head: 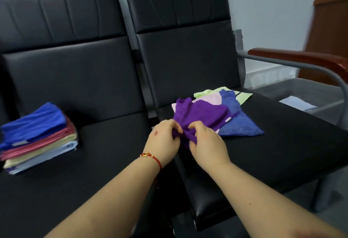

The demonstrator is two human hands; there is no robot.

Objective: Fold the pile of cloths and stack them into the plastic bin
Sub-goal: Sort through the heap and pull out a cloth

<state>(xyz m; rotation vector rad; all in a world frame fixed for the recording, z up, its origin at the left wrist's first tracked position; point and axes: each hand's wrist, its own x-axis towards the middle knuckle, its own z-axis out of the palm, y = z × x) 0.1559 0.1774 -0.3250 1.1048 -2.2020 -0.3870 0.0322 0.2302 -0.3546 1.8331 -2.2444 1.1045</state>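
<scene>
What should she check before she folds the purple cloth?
1. Both hands hold the purple cloth: ok. The left hand and right hand pinch its near edge.
2. Cloth lifted free of the loose pile: not ok, most of it lies on the other cloths.
3. Cloth spread flat: not ok, it is bunched at the fingers.
4. Room on the seat for folding: ok, bare black seat lies beside the folded stack.
5. Plastic bin within reach: cannot tell; it sits beyond the armrest.
</scene>
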